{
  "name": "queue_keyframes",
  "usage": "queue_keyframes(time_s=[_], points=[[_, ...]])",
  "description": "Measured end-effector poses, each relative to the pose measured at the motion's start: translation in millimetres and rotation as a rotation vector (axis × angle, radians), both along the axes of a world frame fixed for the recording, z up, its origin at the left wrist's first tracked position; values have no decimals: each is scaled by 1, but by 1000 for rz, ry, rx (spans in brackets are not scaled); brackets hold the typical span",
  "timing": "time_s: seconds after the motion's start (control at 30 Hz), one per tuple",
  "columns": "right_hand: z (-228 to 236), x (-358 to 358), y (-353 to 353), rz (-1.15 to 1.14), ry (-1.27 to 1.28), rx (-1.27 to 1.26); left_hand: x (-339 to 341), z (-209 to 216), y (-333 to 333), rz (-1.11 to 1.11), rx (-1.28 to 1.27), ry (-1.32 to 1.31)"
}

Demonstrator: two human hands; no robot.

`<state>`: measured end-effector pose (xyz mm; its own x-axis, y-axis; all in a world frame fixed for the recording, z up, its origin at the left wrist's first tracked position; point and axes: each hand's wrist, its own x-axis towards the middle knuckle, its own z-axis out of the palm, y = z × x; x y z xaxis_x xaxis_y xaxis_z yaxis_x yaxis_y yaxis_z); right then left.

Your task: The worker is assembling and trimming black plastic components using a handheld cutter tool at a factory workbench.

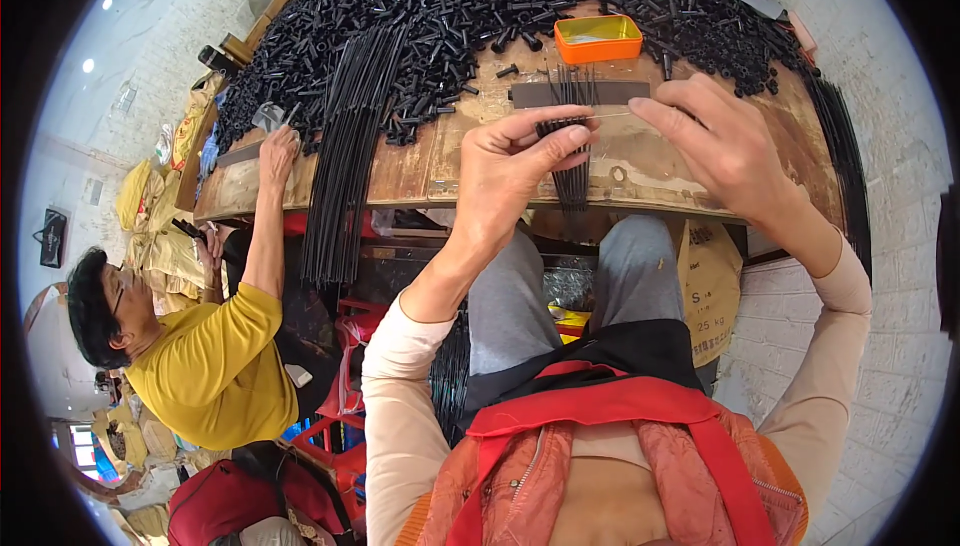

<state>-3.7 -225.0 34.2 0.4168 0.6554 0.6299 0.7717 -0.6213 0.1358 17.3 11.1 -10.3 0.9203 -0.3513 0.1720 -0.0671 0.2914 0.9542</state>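
My left hand (492,161) is pinched, with its thumb and fingers around a row of small black pieces (560,129). A thin pale wire (612,115) runs from this row to the fingertips of my right hand (722,141), which are closed on its other end. Directly beneath my left fingers is a bunch of thin black rods (571,186), reaching from a flat dark bar (525,96) to past the table's near edge. Whether the black pieces are joined to those rods I cannot tell.
Black tubular parts (420,26) are heaped along the back of the wooden table (440,161). An orange tin (598,51) stands before them. More long black rods (345,161) hang over the edge at left. A co-worker in yellow (215,366) works beside me at left.
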Motion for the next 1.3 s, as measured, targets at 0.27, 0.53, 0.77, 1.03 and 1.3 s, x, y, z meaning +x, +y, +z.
queue_keyframes(time_s=[0.27, 0.53, 0.77, 1.03, 1.3], points=[[2, 4, 5, 89, 90, 104, 0, -2, 4, 0, -17, 1], [7, 2, 4, 132, -85, -45, -1, -1, 6, -28, -11, 18], [13, 7, 14, 179, -129, -88, 0, -3, 10, -35, -31, 18], [2, 7, 7, 68, 6, 21, 3, -6, 14, -40, -31, 35], [2, 25, 17, 185, 142, 91, 6, -7, 17, -28, -77, 39]])
